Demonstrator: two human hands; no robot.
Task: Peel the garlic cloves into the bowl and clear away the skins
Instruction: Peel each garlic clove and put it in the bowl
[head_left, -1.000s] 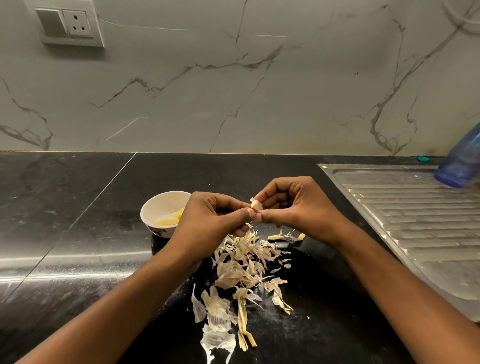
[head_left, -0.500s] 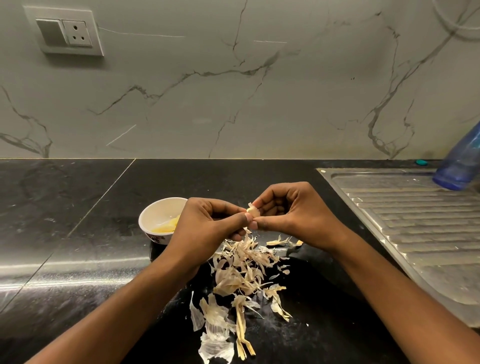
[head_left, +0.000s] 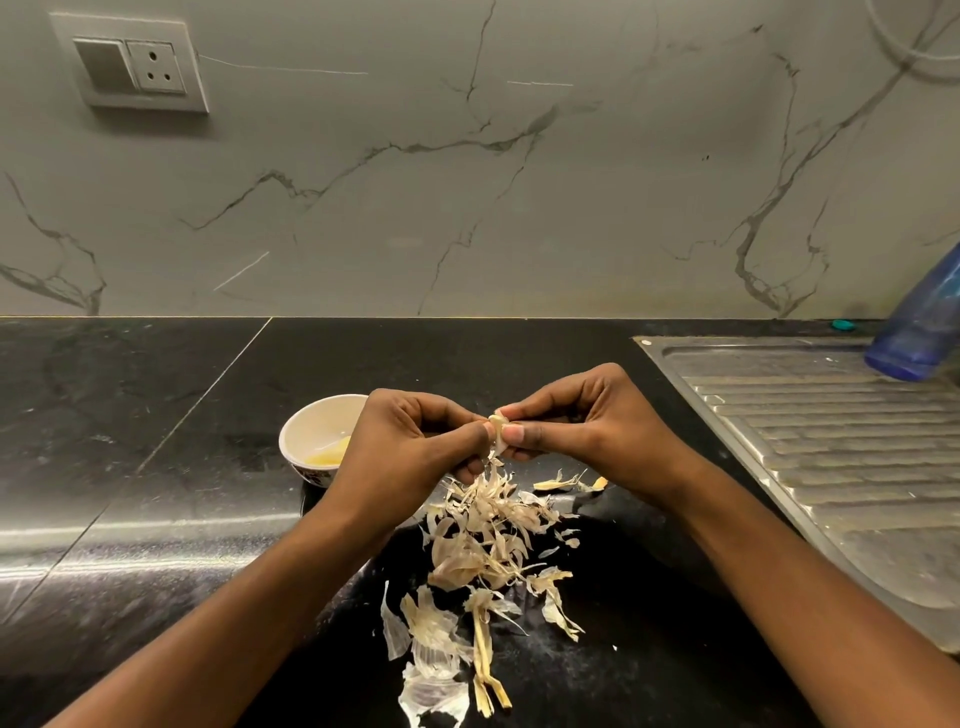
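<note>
Presently: one garlic clove (head_left: 500, 432), papery skin hanging from it, pinched between thumb and forefinger of both the left hand (head_left: 410, 447) and right hand (head_left: 587, 426), other fingers curled in. It is held above the skins (head_left: 483, 540), seemingly so peel falls onto that heap on the black counter (head_left: 156, 467). One white bowl (head_left: 311, 423), just beside the left hand, holds pale peeled garlic, likely kept near for a short drop.
</note>
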